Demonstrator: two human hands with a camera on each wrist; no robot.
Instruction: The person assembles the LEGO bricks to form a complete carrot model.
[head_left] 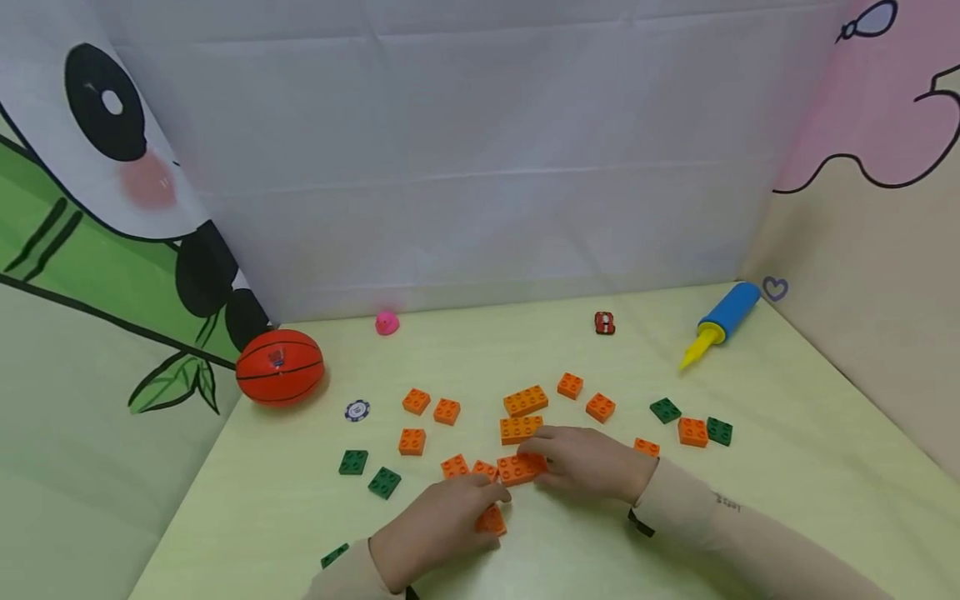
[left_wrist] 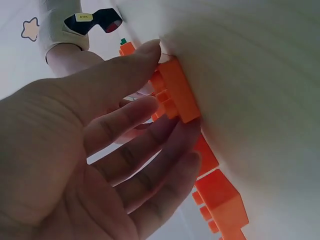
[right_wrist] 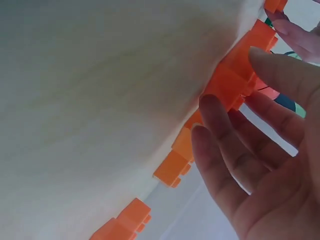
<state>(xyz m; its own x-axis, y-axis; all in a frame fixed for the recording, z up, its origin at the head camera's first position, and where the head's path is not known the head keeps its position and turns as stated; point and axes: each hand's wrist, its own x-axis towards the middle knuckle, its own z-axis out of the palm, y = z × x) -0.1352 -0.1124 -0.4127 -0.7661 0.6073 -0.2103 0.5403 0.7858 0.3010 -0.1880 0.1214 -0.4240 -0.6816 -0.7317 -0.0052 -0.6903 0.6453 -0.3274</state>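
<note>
A person's bare hands work over a pale table (head_left: 247, 517), with a long orange studded plastic brick (head_left: 517, 469) at the right hand (head_left: 592, 461). The right hand's thumb and fingers, partly curled, pinch the long brick's right end. Nearer the person and slightly left of that brick, the left hand (head_left: 442, 517) curves half open, thumb and fingertips holding a small square orange brick (head_left: 491, 521) between them; how firmly either hand presses, the frames cannot tell. Just left of the long brick sit two more small orange bricks (head_left: 454, 467); just beyond it lie two long light-orange bricks (head_left: 526, 401). Square green bricks (head_left: 384, 482) rest to its left and right. Farther beyond it, an orange-red basketball (head_left: 280, 367) and a round pink toy (head_left: 387, 322) stand to its left, a tiny red toy car (head_left: 604, 323) and a blue-and-yellow hand pump (head_left: 722, 323) to its right.
</note>
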